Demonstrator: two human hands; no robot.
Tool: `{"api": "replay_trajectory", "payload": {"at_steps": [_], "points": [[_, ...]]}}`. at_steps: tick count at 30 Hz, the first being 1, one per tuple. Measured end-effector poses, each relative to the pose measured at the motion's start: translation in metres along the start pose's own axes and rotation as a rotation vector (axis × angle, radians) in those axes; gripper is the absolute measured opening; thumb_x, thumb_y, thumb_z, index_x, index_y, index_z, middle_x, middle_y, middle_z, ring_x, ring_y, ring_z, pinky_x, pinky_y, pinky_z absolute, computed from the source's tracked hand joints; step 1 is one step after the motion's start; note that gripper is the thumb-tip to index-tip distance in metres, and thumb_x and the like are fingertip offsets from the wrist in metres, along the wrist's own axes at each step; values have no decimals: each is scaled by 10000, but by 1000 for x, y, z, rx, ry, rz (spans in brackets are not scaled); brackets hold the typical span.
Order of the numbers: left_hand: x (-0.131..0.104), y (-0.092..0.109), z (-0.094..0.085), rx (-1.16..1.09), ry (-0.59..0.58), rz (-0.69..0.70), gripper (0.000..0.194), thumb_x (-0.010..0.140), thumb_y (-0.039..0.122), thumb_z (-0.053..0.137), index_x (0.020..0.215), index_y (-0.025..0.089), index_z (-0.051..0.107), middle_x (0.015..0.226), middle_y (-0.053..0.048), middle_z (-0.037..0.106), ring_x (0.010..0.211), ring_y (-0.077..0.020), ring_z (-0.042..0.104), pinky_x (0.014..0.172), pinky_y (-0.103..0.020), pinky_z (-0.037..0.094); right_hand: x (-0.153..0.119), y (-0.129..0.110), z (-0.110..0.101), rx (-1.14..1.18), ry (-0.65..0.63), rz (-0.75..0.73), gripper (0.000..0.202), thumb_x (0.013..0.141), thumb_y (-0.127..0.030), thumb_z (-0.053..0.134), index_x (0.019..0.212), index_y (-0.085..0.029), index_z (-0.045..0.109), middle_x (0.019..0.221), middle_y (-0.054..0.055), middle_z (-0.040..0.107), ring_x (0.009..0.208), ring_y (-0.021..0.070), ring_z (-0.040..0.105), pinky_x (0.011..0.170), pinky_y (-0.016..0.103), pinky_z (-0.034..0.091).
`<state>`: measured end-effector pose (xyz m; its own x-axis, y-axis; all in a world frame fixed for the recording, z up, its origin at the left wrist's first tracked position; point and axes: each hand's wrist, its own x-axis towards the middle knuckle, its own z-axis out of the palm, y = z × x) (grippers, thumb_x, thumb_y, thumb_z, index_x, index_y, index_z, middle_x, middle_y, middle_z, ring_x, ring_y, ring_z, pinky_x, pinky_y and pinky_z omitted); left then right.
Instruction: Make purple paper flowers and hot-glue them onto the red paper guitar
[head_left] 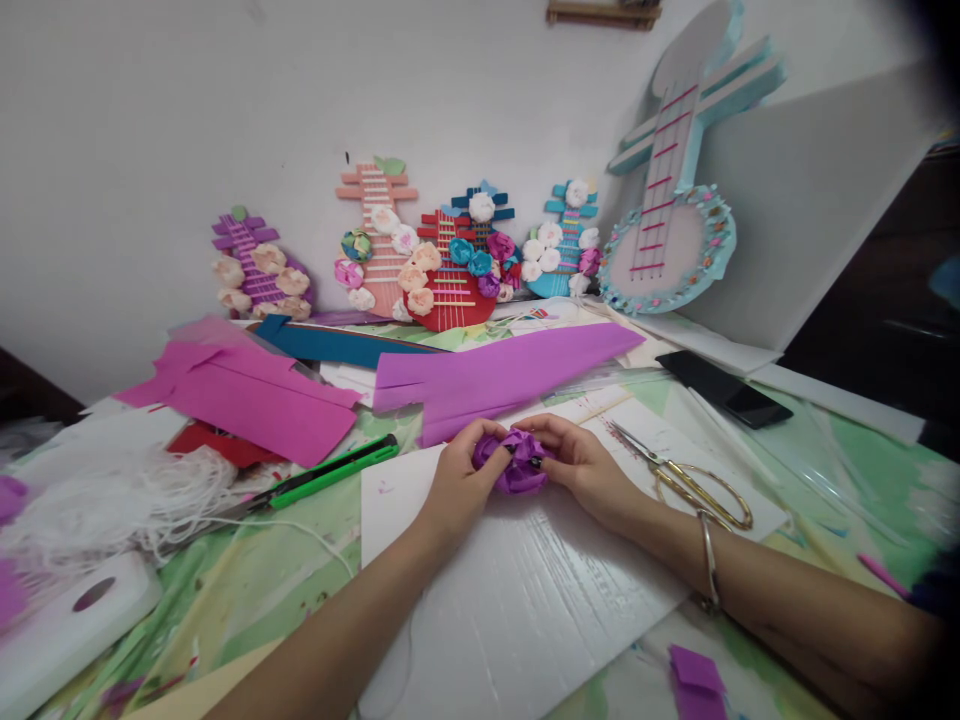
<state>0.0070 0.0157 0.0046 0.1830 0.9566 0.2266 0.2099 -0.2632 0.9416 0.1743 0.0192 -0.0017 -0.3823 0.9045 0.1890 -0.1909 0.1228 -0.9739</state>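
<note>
Between my two hands is a purple crepe-paper flower, held just over a white board. My left hand is closed on its left side, thumb pressed onto the petals. From the right, my right hand pinches the flower's other edge between thumb and fingers. Small dark spots show by both thumbs; I cannot tell what they are. Gold-handled scissors lie beside my right hand, blades partly apart. Beyond the flower is a cut sheet of purple crepe paper.
Magenta paper, a green utility knife and a heap of white string lie left. A black phone rests at right, a folded purple piece in front. Several flower-decorated instrument models lean on the wall.
</note>
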Motion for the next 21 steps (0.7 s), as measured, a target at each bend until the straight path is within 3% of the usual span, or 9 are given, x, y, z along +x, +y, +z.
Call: {"api": "replay_trajectory", "payload": {"at_steps": [8,15,21], "points": [[0,0,1,110,54,78,140,843,253,524,876,185,642,856,-28,653,814,-168,580,740,-264,429,0,-1,3,-62,-39,-33,426,675,-27,532,1058,-211,550,1035,43,643,1002,173,593,837,321,462],[1,-2,1,68,151,30,169,834,275,527,805,159,647,766,-19,637,739,-158,561,689,-255,428,-1,0,3,-114,13,-77,307,749,-126,599,1032,-228,537,1079,46,587,892,156,594,749,296,485],[0,-1,2,57,126,14,170,829,278,529,790,160,643,727,-10,619,684,-145,547,644,-244,422,-4,0,2,-93,-35,-22,289,754,-121,596,1011,-228,517,910,15,605,782,137,581,698,279,465]]}}
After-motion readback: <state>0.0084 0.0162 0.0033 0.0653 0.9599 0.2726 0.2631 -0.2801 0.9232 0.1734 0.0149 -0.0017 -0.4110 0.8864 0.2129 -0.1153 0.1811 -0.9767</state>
